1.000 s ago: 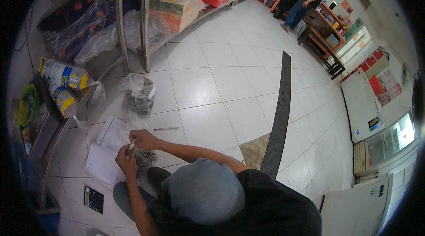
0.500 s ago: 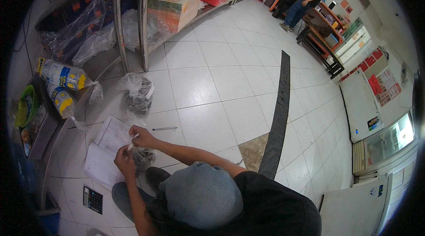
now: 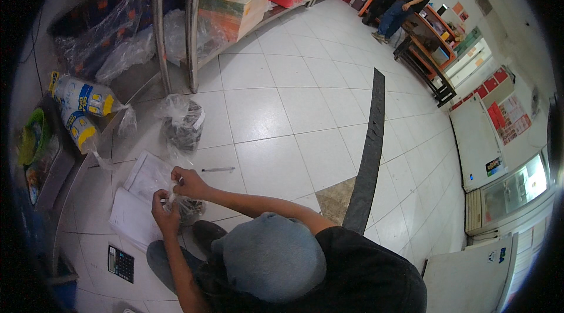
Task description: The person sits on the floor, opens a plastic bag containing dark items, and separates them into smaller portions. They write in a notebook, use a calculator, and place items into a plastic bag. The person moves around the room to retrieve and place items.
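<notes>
Person crouched on the white tiled floor [image 3: 276,113], both hands raised together over a small clear plastic bag [image 3: 187,207] of dark contents that stood on the floor just below them, beside the person's dark shoe [image 3: 205,234]. Left hand [image 3: 165,212] was curled, fingers closed around the gathered top of the bag; right hand [image 3: 187,182] sat just above and touching it, fingertips pressed together in a pinch on the same bunched film. A thin white item showed between the two hands; too small to tell what it was. Step judged to be the closing or tying-off of the bag's neck, with the grip already taken on both sides. Next move would call for a tight twist or knot of the film while the left hand kept the neck steady, so that the contents did not spill. A second, larger tied bag [image 3: 183,125] of similar dark contents stood near, further out on the floor. Loose sheets of paper [image 3: 138,198] lay under and left of the hands, a pen [image 3: 217,169] just beyond the right hand, a black calculator [image 3: 120,263] near the left forearm. Two other people stood well apart at a counter [image 3: 432,43].
</notes>
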`<state>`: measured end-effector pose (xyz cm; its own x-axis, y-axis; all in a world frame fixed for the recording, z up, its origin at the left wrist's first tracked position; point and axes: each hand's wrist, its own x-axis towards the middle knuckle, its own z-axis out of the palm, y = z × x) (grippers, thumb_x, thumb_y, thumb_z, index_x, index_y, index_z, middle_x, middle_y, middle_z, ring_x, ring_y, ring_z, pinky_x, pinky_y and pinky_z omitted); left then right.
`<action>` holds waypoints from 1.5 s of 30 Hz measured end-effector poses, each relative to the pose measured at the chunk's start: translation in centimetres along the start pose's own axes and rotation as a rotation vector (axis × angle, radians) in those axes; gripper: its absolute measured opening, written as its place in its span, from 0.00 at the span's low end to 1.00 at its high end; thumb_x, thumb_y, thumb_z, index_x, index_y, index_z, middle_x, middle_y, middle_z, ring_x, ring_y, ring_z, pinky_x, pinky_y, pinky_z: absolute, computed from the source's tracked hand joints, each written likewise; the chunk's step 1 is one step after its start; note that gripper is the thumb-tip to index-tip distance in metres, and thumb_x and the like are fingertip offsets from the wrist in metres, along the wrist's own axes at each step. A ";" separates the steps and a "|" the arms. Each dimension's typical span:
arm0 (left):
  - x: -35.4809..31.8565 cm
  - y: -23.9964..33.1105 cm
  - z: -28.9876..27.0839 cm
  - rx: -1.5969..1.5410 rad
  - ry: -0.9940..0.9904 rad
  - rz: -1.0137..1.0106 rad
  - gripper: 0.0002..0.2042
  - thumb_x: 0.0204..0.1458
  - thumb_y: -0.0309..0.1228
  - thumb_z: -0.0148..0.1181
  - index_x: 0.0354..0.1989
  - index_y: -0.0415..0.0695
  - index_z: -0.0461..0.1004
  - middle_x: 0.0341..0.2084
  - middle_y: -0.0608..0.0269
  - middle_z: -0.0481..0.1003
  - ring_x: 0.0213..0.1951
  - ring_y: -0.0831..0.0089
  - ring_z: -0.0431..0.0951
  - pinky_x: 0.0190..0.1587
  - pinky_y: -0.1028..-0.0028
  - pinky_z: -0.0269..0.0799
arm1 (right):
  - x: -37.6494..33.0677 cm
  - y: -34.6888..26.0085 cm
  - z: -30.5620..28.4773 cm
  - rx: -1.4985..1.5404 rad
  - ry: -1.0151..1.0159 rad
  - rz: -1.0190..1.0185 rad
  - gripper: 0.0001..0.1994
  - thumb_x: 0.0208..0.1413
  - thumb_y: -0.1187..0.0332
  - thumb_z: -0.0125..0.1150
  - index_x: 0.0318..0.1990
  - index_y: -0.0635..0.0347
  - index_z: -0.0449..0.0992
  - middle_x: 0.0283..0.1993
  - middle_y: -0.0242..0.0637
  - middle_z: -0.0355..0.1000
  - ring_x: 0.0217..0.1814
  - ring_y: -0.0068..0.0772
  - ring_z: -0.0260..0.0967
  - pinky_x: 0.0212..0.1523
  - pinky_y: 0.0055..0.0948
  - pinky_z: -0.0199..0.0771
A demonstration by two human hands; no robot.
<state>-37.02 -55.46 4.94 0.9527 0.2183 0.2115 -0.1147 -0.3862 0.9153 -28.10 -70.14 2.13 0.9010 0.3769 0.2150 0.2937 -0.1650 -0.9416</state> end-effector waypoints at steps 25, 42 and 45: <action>0.1 -2.8 0.4 0.356 0.069 0.067 0.14 0.58 0.39 0.58 0.38 0.39 0.77 0.33 0.51 0.78 0.36 0.54 0.75 0.41 0.61 0.68 | 0.0 -2.1 -0.3 -0.090 -0.021 -0.063 0.16 0.38 0.75 0.67 0.34 0.65 0.66 0.24 0.45 0.69 0.25 0.38 0.70 0.29 0.35 0.69; 0.2 -2.0 -0.3 0.041 -0.006 0.023 0.13 0.61 0.37 0.56 0.39 0.36 0.74 0.33 0.57 0.77 0.34 0.68 0.73 0.39 0.69 0.68 | 0.4 -0.8 0.2 -0.067 -0.011 0.047 0.11 0.42 0.75 0.65 0.33 0.64 0.70 0.23 0.43 0.75 0.26 0.33 0.77 0.29 0.32 0.74; 0.2 -2.6 -0.5 -0.029 -0.048 0.012 0.13 0.62 0.38 0.55 0.38 0.37 0.72 0.32 0.60 0.75 0.35 0.72 0.71 0.39 0.70 0.68 | 0.5 -0.8 0.2 -0.090 -0.009 0.045 0.10 0.43 0.74 0.65 0.33 0.64 0.71 0.24 0.44 0.75 0.27 0.32 0.77 0.30 0.32 0.75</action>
<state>-36.62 -53.95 2.79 0.9634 0.1702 0.2070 -0.1342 -0.3621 0.9224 -27.99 -69.63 2.97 0.9112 0.3750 0.1706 0.2809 -0.2625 -0.9232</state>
